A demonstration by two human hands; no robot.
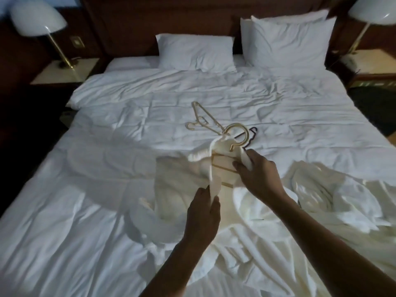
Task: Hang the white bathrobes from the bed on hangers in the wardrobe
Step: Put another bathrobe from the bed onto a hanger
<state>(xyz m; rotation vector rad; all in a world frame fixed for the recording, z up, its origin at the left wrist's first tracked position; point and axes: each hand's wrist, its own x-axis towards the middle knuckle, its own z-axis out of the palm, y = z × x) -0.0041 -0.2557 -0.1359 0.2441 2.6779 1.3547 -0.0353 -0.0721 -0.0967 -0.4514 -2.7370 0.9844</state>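
Left hand (203, 207): lower centre of the frame, fingers pinched on the front edge of a white bathrobe (171, 189), lifted off the bed (85, 211)
Right hand (255, 170): centre of the frame, just right of the left hand, fingers closed on the other front edge of the same bathrobe, near its collar
Bathrobe: held up between both hands above the middle of the bed, collar bunched at the top, lower part trailing down onto the duvet toward the bottom of the frame
Gold hanger (235, 136): inside the collar of the held bathrobe, hook rising above the fabric at frame centre, shoulder bars partly showing between the 2 front edges
Second gold hanger (203, 118): lying flat on the duvet, just above and left of the held hanger's hook
Dark hanger (252, 133): on the duvet behind the held hook, mostly hidden
Second white bathrobe (321, 189): crumpled heap on the bed, right of the hands, centre right of the frame
Pillows: 1 (196, 52) lying at upper centre; a stack (287, 41) propped against the dark headboard, upper right, count not clear
Lamps: 2 with white domed shades, 1 at upper left (37, 18), 1 at upper right (372, 10), each on a bedside surface (64, 71)
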